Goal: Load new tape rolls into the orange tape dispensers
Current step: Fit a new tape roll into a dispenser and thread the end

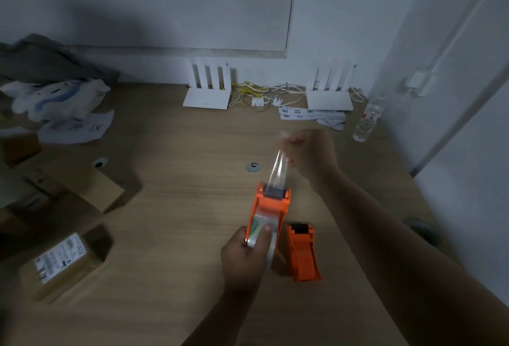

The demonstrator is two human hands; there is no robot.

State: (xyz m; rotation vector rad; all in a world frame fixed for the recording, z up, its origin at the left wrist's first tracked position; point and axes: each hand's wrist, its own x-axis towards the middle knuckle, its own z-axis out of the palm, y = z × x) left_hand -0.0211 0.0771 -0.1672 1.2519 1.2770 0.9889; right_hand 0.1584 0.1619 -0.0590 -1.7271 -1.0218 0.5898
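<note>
- Left hand (pixel 245 257) grips the orange tape dispenser (pixel 271 208) above the wooden desk (pixel 179 194), thumb pressing its clear tape roll (pixel 260 238)
- right hand (pixel 311 157) pinches the tape strip (pixel 278 170), stretched up from the dispenser's front
- second orange dispenser (pixel 301 252) lies on the desk just beside, empty

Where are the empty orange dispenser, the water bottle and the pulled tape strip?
empty orange dispenser (pixel 303 254), head view, on its orange side wall.
water bottle (pixel 367 121), head view, on its clear body.
tape strip (pixel 278 170), head view, mid-strip.
</note>
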